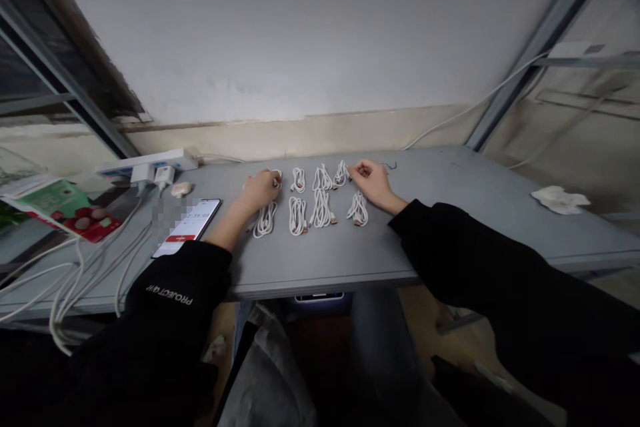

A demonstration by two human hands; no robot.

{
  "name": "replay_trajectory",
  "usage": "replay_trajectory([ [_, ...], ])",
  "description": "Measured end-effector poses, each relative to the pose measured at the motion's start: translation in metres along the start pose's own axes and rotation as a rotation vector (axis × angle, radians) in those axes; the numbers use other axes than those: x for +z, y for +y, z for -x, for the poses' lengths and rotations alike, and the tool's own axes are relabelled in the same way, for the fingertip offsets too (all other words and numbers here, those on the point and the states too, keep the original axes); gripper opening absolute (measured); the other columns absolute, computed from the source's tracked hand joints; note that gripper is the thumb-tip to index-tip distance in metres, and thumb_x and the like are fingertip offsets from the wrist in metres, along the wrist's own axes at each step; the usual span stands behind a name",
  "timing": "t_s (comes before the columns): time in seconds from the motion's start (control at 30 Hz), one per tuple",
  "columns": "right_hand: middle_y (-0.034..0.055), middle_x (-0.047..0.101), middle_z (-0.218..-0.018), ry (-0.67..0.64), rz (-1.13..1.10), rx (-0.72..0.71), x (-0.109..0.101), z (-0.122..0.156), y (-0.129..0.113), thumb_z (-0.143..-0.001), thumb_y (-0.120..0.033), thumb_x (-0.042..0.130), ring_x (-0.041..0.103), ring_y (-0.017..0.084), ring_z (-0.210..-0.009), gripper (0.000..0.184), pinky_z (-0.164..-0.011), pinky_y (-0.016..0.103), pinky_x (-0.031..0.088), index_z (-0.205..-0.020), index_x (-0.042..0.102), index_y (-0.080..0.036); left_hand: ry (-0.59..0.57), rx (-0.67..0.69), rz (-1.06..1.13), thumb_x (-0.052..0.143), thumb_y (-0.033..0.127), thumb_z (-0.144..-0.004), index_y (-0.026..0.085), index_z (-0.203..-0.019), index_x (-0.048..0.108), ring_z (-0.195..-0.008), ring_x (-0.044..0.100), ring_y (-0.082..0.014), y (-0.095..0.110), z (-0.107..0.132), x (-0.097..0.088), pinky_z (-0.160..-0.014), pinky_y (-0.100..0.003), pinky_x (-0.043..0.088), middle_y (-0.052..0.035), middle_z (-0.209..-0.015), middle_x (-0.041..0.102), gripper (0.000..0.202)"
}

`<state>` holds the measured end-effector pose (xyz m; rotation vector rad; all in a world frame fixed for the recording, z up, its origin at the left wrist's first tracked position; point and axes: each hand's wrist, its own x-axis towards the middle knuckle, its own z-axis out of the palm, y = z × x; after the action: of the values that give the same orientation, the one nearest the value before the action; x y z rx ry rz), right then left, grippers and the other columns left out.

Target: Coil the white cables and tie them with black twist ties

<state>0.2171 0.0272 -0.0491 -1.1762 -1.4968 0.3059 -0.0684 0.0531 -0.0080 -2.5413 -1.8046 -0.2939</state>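
Closest in, black sleeves (175,297) run out to both bare hands over the table. The left hand (260,190) curls narrow, its fingers closed on the leftmost coil of the far row (276,178). The right hand (373,183) is also drawn in narrow, its fingertips (353,172) just beside the rightmost coil of that row (341,174); whether they hold anything, I cannot tell. Eight coiled white cables (298,216) already lie in two tidy rows of four between the hands. No loose coil waits on the grey table (380,257) beyond these, though a bunch of white cords (75,287) hangs over its left edge below a power strip (145,163). A smartphone (186,228) lies left of the rows, its screen lit. Farther right sits a crumpled tissue (560,200), and a scuffed white wall (300,33) rises behind.
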Motion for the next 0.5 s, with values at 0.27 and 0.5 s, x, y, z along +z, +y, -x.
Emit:
replay_trajectory([
  [0.27, -0.0039, 0.047, -0.053, -0.013, -0.015, 0.008, 0.0007, 0.0010, -0.0010, -0.078, -0.036, 0.060, 0.041, 0.011, -0.052, 0.026, -0.055, 0.027, 0.031, -0.060, 0.049, -0.020, -0.037, 0.073, 0.005, 0.052, 0.017, -0.077, 0.018, -0.104, 0.063, -0.086, 0.062, -0.0208, 0.0004, -0.0019, -0.0005, -0.071, -0.029, 0.039, -0.0080, -0.094, 0.068, 0.030],
  [0.5, -0.0043, 0.045, -0.054, -0.042, -0.028, 0.010, 0.0001, 0.0032, -0.0054, -0.078, -0.035, 0.061, 0.041, 0.011, -0.052, 0.027, -0.055, 0.027, 0.032, -0.060, 0.047, -0.020, 0.012, 0.033, 0.086, 0.054, 0.016, -0.070, 0.017, -0.099, 0.064, -0.081, 0.061, -0.0191, 0.0030, -0.0005, -0.0030, -0.069, -0.028, 0.039, -0.0061, -0.089, 0.068, 0.030],
])
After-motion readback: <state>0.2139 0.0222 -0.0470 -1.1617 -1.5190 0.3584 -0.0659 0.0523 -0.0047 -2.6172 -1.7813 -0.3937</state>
